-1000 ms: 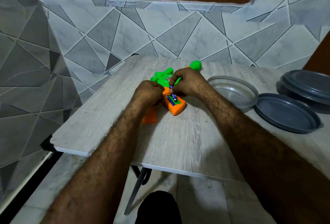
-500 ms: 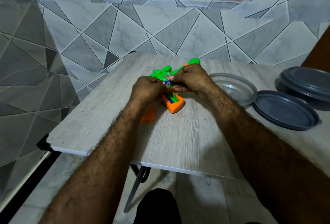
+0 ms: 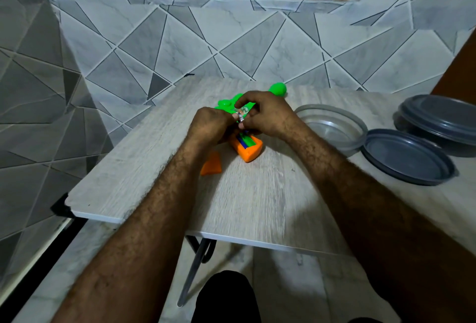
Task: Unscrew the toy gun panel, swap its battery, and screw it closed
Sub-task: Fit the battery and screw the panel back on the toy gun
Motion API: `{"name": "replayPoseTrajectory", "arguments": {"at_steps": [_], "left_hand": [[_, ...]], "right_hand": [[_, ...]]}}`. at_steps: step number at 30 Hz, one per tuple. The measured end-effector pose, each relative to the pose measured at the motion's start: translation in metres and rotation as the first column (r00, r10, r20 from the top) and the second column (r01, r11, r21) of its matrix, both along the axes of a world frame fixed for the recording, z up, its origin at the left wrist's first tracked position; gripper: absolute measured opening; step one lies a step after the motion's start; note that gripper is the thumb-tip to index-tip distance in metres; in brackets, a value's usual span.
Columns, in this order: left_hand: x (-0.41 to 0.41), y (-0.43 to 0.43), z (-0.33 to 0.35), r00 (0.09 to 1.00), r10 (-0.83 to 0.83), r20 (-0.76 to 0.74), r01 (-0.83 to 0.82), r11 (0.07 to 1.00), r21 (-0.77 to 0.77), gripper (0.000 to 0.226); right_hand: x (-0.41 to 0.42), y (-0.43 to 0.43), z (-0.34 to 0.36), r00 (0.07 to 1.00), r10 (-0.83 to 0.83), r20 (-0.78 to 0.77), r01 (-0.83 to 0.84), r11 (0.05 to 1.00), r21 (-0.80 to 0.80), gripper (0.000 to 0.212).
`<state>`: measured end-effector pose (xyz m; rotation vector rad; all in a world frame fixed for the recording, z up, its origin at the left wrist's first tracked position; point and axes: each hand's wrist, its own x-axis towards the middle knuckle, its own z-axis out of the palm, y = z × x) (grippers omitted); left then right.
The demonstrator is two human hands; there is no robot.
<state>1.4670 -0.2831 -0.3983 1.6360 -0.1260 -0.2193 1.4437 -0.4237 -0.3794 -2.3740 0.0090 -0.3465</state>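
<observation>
A green and orange toy gun lies on the wooden table, its orange grip facing me with the battery compartment uncovered. Green and blue parts show inside the compartment. My left hand rests curled against the grip's left side. Just above the compartment, my right hand pinches a small battery, and the fingertips of both hands meet around it. The loose orange panel lies on the table left of the grip, partly behind my left forearm.
A clear round container stands right of the gun. A dark grey lid lies beside it, and a lidded grey container sits further right. The tiled wall stands close behind and left; the table's front edge is near me.
My right hand has lifted the small battery up out of the compartment, and my left hand's fingers have come up to meet it. The gun has stayed put.
</observation>
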Motion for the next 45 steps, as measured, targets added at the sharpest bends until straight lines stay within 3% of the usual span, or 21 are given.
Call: {"name": "replayPoseTrajectory", "arguments": {"at_steps": [3,9,16,23,31,39,45], "left_hand": [[0.001,0.003,-0.005,0.997,-0.028,0.068,0.017,0.988,0.151,0.009],[0.003,0.005,-0.006,0.996,-0.029,0.089,0.000,0.951,0.310,0.028],[0.000,0.005,-0.012,0.974,0.001,0.227,-0.100,0.899,0.426,0.036],[-0.001,0.005,-0.015,0.961,0.045,0.273,-0.163,0.890,0.427,0.037],[0.003,0.001,-0.021,0.967,0.117,0.224,-0.186,0.930,0.318,0.027],[0.005,0.003,-0.023,0.975,0.122,0.186,-0.173,0.942,0.289,0.025],[0.005,0.002,-0.022,0.981,0.107,0.164,-0.149,0.950,0.274,0.030]], "right_hand": [[-0.003,0.001,0.001,1.000,-0.015,0.025,0.018,0.994,-0.110,0.040],[-0.001,0.002,-0.001,0.997,-0.078,0.006,0.078,0.982,-0.173,0.026],[0.000,0.004,-0.001,0.993,-0.099,-0.068,0.079,0.966,-0.245,0.021],[-0.003,0.008,0.007,0.983,-0.087,-0.165,0.029,0.945,-0.327,0.024],[0.000,0.014,0.014,0.963,-0.104,-0.247,-0.044,0.847,-0.530,0.031],[0.000,0.017,0.013,0.956,-0.114,-0.271,-0.080,0.786,-0.613,0.033],[-0.004,0.012,0.011,0.958,-0.078,-0.274,-0.097,0.817,-0.569,0.031]]}}
